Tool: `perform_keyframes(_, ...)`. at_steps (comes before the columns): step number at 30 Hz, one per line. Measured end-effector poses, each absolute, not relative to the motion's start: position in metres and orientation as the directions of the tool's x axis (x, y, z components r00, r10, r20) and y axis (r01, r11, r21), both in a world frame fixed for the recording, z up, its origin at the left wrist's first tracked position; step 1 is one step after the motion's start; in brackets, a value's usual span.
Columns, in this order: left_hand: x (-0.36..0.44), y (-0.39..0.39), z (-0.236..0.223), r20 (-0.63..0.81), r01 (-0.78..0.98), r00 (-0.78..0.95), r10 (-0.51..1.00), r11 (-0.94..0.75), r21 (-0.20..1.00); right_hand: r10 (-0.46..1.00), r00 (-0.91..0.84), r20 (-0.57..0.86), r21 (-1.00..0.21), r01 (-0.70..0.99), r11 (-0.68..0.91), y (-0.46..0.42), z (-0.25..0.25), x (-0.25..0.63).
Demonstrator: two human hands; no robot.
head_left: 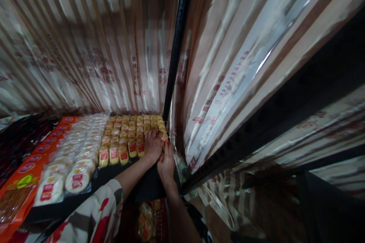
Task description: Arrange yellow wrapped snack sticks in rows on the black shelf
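Note:
Rows of small yellow cakes (pixel 123 152) in clear wrappers with red labels stand on a black shelf (pixel 142 186). My left hand (pixel 153 146) rests on the right-hand rows, its fingers spread over the wrapped cakes and slightly bent. Beside it, at the right end of the shelf, my right hand (pixel 166 164) has its fingers closed at a wrapped cake (pixel 164 136) with a red label. The fingertips of both hands are close together, and part of that cake is hidden behind them.
Left of the cakes are rows of round white wrapped cakes (pixel 77 179), then orange packs (pixel 27 172). A black upright post (pixel 178 41) rises at the shelf's back corner. Striped plastic sheeting (pixel 108 45) hangs behind. More wrapped goods (pixel 146 220) show below the shelf.

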State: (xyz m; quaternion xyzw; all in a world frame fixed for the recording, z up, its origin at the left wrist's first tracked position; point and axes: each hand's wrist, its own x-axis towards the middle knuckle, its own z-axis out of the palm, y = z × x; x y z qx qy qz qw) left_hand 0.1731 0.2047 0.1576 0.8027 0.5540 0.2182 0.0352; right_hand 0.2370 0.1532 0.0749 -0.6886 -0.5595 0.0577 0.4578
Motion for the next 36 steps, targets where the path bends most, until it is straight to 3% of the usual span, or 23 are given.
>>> perform_keyframes(6,0.172,0.204,0.162,0.301,0.848,0.303,0.904,-0.4,0.348,0.811,0.377,0.447,-0.686,0.727,0.04,0.155,0.069,0.237)
perform_keyframes(17,0.169,0.195,0.162,0.388,0.798,0.399,0.831,-0.523,0.299,0.821,0.346,0.453,-0.675,0.735,0.063,0.155,0.071,0.236)
perform_keyframes(24,0.142,0.145,0.161,0.502,0.656,0.409,0.762,-0.628,0.42,0.825,0.343,0.449,-0.656,0.754,0.043,0.15,0.073,0.239)
perform_keyframes(30,0.088,0.056,0.12,0.591,0.567,0.29,0.752,-0.633,0.527,0.836,0.31,0.454,-0.606,0.795,0.034,0.139,0.083,0.237)
perform_keyframes(33,0.056,0.016,0.099,0.481,0.557,0.297,0.825,-0.559,0.615,0.839,0.3,0.454,-0.622,0.781,0.057,0.125,0.094,0.229)
perform_keyframes(36,0.028,-0.01,0.08,0.256,0.589,0.226,0.94,-0.341,0.733,0.841,0.264,0.473,-0.656,0.742,0.136,0.098,0.109,0.213)
